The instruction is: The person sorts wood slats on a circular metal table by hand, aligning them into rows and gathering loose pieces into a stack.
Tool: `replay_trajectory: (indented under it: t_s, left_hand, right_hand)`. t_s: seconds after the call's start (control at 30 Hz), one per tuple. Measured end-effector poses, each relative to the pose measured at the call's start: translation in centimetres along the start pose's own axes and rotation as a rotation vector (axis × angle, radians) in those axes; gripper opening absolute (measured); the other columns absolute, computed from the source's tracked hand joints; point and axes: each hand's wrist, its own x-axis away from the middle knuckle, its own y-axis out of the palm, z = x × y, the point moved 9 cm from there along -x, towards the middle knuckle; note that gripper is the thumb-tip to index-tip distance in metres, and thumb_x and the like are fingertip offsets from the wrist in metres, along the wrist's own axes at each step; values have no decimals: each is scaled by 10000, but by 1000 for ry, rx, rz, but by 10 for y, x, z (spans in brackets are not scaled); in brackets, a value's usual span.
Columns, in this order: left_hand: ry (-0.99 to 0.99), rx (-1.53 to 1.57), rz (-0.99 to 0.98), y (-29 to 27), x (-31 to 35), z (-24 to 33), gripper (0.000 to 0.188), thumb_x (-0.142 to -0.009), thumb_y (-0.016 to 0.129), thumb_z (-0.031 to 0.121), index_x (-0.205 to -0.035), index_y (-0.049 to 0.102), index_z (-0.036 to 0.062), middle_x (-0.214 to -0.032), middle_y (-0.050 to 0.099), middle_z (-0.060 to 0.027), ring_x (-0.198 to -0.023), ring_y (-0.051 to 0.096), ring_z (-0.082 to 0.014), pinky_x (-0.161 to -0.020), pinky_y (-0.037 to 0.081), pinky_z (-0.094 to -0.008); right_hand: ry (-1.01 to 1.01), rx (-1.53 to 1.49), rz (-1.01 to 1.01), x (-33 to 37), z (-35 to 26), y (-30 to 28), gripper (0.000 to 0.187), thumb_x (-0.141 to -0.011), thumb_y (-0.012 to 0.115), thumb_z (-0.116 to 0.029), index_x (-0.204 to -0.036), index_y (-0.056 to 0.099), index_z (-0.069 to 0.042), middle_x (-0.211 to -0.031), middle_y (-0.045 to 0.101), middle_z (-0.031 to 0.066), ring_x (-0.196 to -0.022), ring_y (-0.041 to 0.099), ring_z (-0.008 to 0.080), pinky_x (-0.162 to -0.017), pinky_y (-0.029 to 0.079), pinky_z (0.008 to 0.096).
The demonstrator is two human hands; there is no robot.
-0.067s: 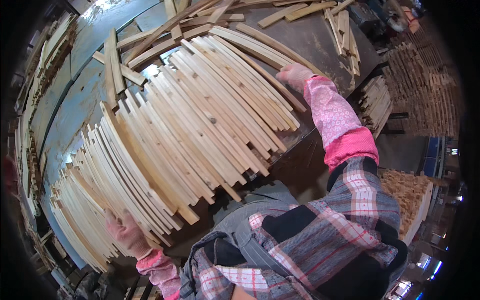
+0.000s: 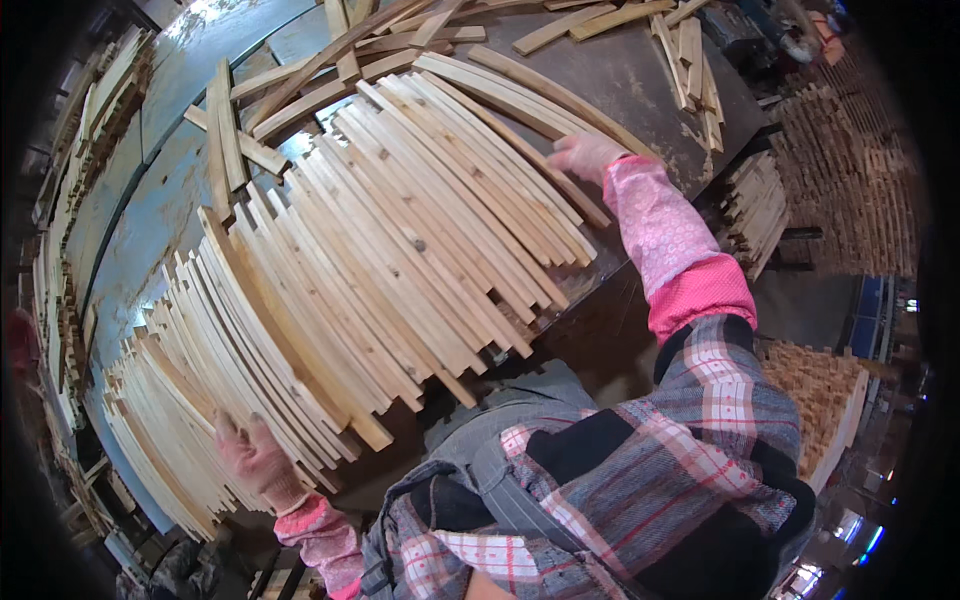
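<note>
A wide row of pale wooden strips lies side by side on the table, their near ends uneven. My left hand, in a pink glove, rests on the strips toward the near left. Its fingers are apart and hold nothing. My right hand, gloved too, is at the right side of the row, above a separate strip slanting beside the others. Its fingers point left, loosely bent; no grip on a strip shows. A thicker, darker board lies across the row's left part.
Loose boards lie crisscrossed at the table's far side, with more slats at the far right. The dark tabletop shows between them. Stacked wood stands right of the table, another stack nearer me. Piled strips line the far left.
My right hand has moved slightly left, and the right part of the row sits a little further left in the picture. My left hand stays on the strips, almost unmoved.
</note>
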Motion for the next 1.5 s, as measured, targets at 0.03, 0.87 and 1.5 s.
replay_trajectory:
  t_s: [0.03,0.87,1.5]
  left_hand:
    - [-6,168,23,17,8,16,490,-929,657,52,-1393,532,-44,-1345,583,-176,-1251,554,-248,-1017,462,-346]
    - [612,284,-559,317,87,395,419,-882,711,131,-1274,630,9,-1148,684,-160,-1057,669,-279,-910,527,-360]
    - [183,-443,-432,476,95,431,785,-821,689,324,-1472,405,-13,-1555,334,-232,-1453,283,-419,-1210,220,-495]
  right_hand:
    - [-60,-20,-6,-5,5,10,472,-857,684,-283,-1263,667,-43,-1124,716,173,-1059,660,264,-942,489,369]
    - [-29,188,442,33,63,-71,674,-776,806,-388,-1296,548,-47,-1188,630,184,-1115,634,344,-914,532,463]
    - [-336,332,-34,-53,84,-87,656,-900,650,-320,-1449,405,-55,-1244,565,170,-1112,591,316,-944,494,451]
